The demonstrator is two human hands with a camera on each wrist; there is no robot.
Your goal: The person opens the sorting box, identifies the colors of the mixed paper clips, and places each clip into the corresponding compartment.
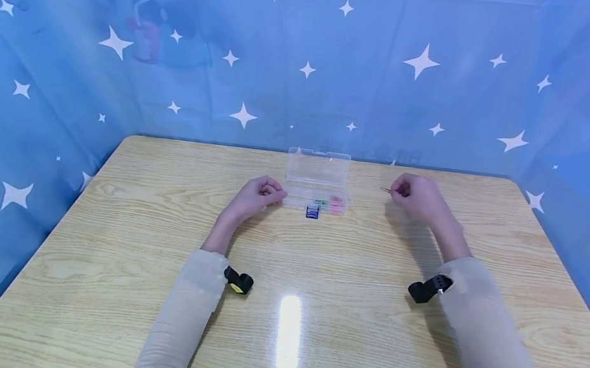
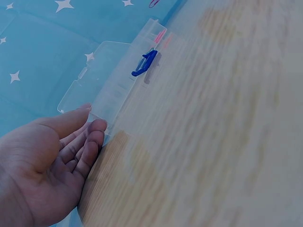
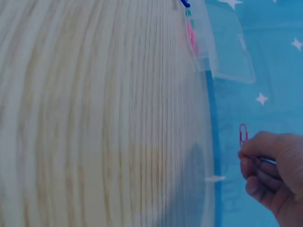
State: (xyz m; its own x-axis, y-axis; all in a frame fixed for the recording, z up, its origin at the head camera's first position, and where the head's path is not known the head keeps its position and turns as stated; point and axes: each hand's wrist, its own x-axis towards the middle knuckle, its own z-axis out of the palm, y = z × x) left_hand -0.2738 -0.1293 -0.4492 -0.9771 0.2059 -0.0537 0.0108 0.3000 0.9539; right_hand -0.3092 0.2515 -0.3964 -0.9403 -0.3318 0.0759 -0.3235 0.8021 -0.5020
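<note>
A clear plastic box stands at the far side of the table with its lid raised. My left hand is at the box's left end; in the left wrist view its thumb and curled fingers hold the corner. A blue clip-like piece sits against the box's front. Green pieces and pink pieces lie inside, in the right part. To the right of the box, my right hand pinches a red paper clip between thumb and forefinger, raised over the table.
The wood-grain table reaches back to a blue curtain with white stars. Each sleeve carries a black wrist camera. A bright light reflection shows on the table's middle.
</note>
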